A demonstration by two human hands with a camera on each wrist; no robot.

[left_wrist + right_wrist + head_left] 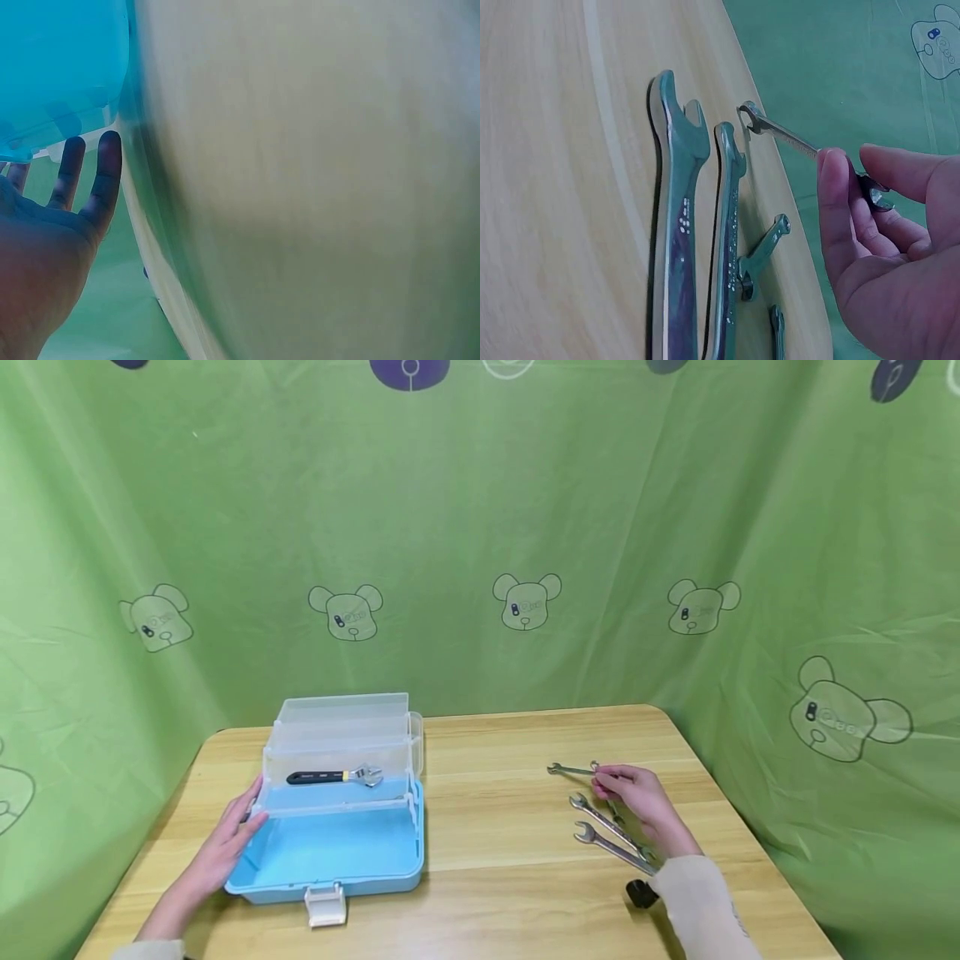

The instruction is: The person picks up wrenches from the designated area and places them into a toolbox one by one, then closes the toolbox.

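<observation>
My left hand (221,843) rests at the left side of a light blue toolbox (330,852), its fingers straight along the wall. The toolbox stands with its clear trays (341,722) raised in tiers. An adjustable wrench (318,777) with a black handle lies in the lower tray. At the right, my right hand (641,797) pinches a small double open-end wrench (787,138) between thumb and fingers, one end pointing left. Below that hand lie a large open-end wrench (679,225), a slimmer wrench (726,225) and a short wrench (763,251) on the table.
The wood-grain table (495,827) spans between the toolbox and the wrenches. A white latch (326,906) hangs at the toolbox front. A black object (641,893) is by the right sleeve. Green curtain (465,543) with bear prints surrounds the table.
</observation>
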